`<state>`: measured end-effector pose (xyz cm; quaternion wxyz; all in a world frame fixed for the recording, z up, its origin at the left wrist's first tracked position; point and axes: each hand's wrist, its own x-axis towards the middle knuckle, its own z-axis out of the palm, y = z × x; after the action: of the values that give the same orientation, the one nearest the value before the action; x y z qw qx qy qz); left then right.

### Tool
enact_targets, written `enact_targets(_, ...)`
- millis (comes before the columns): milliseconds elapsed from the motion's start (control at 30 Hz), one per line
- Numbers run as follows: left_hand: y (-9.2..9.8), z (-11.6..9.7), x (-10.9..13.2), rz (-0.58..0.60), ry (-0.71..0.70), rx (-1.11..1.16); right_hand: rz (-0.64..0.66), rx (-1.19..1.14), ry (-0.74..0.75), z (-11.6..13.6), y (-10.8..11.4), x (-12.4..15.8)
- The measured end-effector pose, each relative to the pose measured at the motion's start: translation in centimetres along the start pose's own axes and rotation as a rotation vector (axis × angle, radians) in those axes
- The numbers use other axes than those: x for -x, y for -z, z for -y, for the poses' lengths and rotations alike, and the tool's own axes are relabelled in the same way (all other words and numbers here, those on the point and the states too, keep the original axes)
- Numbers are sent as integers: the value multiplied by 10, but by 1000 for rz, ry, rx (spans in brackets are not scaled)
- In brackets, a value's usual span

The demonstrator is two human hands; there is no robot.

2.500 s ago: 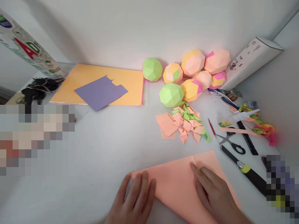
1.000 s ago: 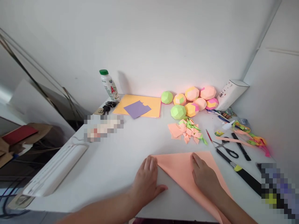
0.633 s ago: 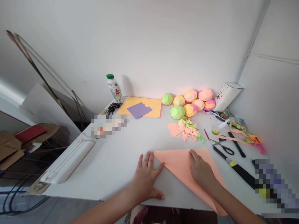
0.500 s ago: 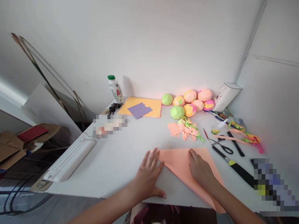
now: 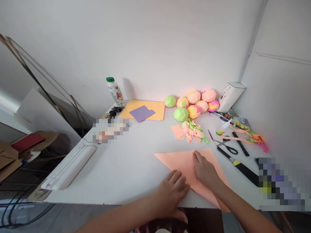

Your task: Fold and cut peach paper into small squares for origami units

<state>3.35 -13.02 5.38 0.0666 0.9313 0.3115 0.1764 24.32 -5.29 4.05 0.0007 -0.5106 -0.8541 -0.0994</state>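
A peach-orange sheet of paper [image 5: 184, 160], folded along a slanting edge, lies on the white table in front of me. Its lower right corner hangs past the front edge. My right hand [image 5: 206, 170] pins the sheet near its top edge, with fingers curled and pressed together. Along the slanted fold rests my left hand [image 5: 173, 191], fingers lying on the paper's lower left side and thumb held apart near the table's edge. Above the sheet is a pile of small folded paper pieces [image 5: 191, 131], peach and green.
Several faceted paper balls [image 5: 181, 114] stand by the wall. At right lie scissors [image 5: 228, 147], a utility knife [image 5: 243, 170], a black pen-like tool [image 5: 240, 144] and a glue bottle [image 5: 225, 124]. Farther left are a purple paper [image 5: 142, 113], a bottle [image 5: 115, 94] and a long white device [image 5: 69, 166].
My left hand has slid down and right along the fold, uncovering the paper's left tip. The right hand stays at the same place on the sheet. The view has shifted slightly.
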Motion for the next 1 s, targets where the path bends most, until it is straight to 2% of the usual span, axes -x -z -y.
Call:
enact_targets(233,-13,-28,-20,49,-127,-29,47,-5,-23,1,2,0)
enact_targets(400,-29,-47,-28,2,-205,-53,71,-22,-34,2,6,0)
enact_targets(500,-31,-47,-27,-16,-230,-27,80,-29,-39,3,7,-1)
enact_targets(567,-26,-36,-21,-31,-174,-25,88,-28,-42,2,7,-1)
enact_targets(633,-17,-15,-11,-39,24,-102,96,-27,-39,2,7,-1)
enact_targets(733,-4,26,11,78,338,-212,105,-30,-20,3,9,-3)
enact_targets(833,5,61,33,165,419,-241,109,-36,-1,7,13,-11)
enact_targets(1000,16,93,43,137,502,-279,87,-49,20,24,15,-43)
